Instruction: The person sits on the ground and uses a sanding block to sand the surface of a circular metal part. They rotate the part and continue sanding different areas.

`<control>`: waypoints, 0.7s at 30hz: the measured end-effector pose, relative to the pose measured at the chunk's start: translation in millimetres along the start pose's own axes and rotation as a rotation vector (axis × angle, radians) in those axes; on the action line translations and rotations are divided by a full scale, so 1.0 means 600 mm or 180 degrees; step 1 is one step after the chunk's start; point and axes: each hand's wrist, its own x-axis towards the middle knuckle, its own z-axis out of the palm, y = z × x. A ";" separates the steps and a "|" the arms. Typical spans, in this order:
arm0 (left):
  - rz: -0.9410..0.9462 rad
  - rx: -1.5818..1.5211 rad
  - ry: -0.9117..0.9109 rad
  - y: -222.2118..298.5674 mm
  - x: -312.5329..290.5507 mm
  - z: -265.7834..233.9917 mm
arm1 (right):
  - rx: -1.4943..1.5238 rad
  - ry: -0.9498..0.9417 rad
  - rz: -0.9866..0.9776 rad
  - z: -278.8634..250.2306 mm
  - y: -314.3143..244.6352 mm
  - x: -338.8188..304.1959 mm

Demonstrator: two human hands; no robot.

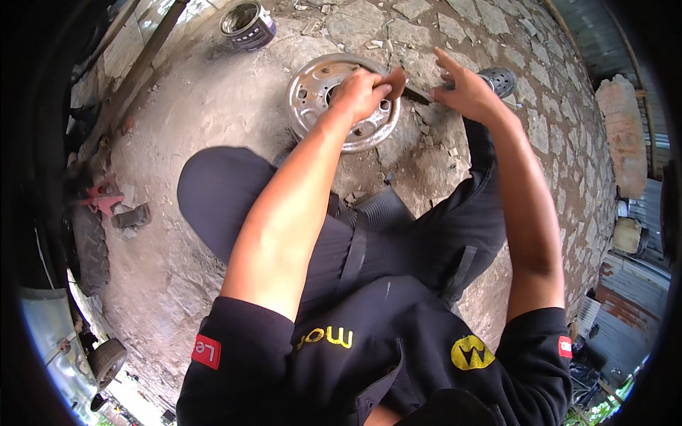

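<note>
One steel wheel rim (pixel 368 119): lies flat on the bare ground (pixel 177 128) beyond the person's bent legs (pixel 398 245), slightly tilted to the view; being round, it shows no long axis.
Left hand over the rim: the left hand (pixel 359 94) is the nearer one, directly above the disc, its forearm crossing the near edge; whether knuckles or palm touch the metal I cannot tell.
Left grip: thumb and fingers closed on a brown sheet (pixel 396 82), perhaps abrasive paper, which sticks up and out to the right, above the rim's far right edge.
Right hand beside the rim: the right hand (pixel 470 94) is raised to the right, clear of the metal, fingers loosely spread and thumb apart, with nothing clearly in its grip.
Dark strip between the hands: a narrow dark strip (pixel 419 94) slopes from behind the sheet down toward the right thumb; contact with the thumb is unclear, and so is what the strip is.
Hidden at the rim: the hand and wrist cover part of the hub and several openings.
Perforated clog: this grey clog (pixel 501 81) shows just past the right hand, which partly hides it.
Tin: an uncovered tin (pixel 257 35) stands beyond the rim, to the left, its contents hard to make out.
Tyre at the left: a dark tyre (pixel 91 248) blurs into the shadowed lens edge.
</note>
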 end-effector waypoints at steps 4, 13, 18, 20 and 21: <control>0.0729 -0.0564 0.0639 0.008 -0.005 -0.022 | -0.0482 0.0147 -0.0637 -0.035 -0.040 -0.029; 0.0730 -0.1608 0.0174 0.070 0.001 -0.020 | -0.0804 -0.1011 -0.0459 -0.097 -0.056 0.004; -0.0435 -0.0940 0.0380 -0.028 0.015 -0.011 | -0.0966 -0.0616 -0.0970 -0.064 -0.016 0.055; -0.1564 -0.0587 0.0671 -0.089 0.015 0.007 | -0.1242 -0.0980 -0.0674 -0.041 0.024 0.083; -0.2220 -0.0386 0.0908 -0.114 0.007 0.010 | -0.1358 -0.1185 -0.0555 -0.029 0.043 0.102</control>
